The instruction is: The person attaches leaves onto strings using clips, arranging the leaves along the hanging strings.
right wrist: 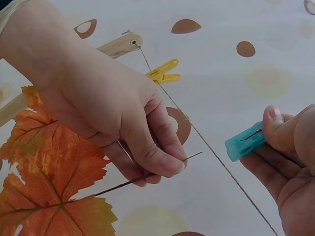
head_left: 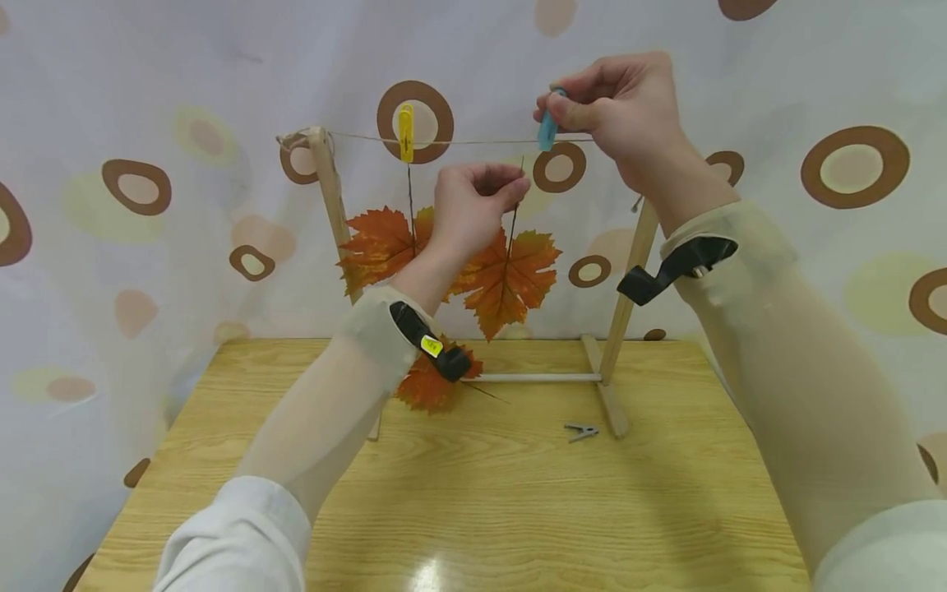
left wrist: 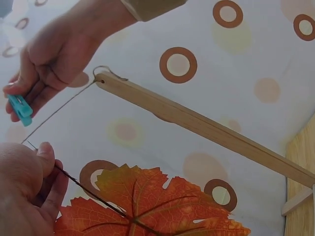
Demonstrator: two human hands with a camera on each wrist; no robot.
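My left hand (head_left: 481,205) pinches the dark stem of an orange artificial maple leaf (head_left: 509,279), which hangs below the fingers. The stem's tip sticks out past the thumb, close to the string (right wrist: 216,155). Higher and to the right, my right hand (head_left: 629,107) holds a blue clothespin (head_left: 547,131) between thumb and fingers. In the right wrist view that clothespin is apart from the string. A yellow clothespin (head_left: 406,136) sits on the string at the left, with a second orange leaf (head_left: 381,247) hanging by its stem beneath it, partly hidden by my left hand.
A wooden frame with a left post (head_left: 330,185) and right post (head_left: 629,288) carries the string. On the wooden table (head_left: 473,493) lie a grey clothespin (head_left: 582,432) near the frame's right foot and another orange leaf (head_left: 429,388), partly behind my left wrist. A patterned cloth (head_left: 799,271) hangs behind.
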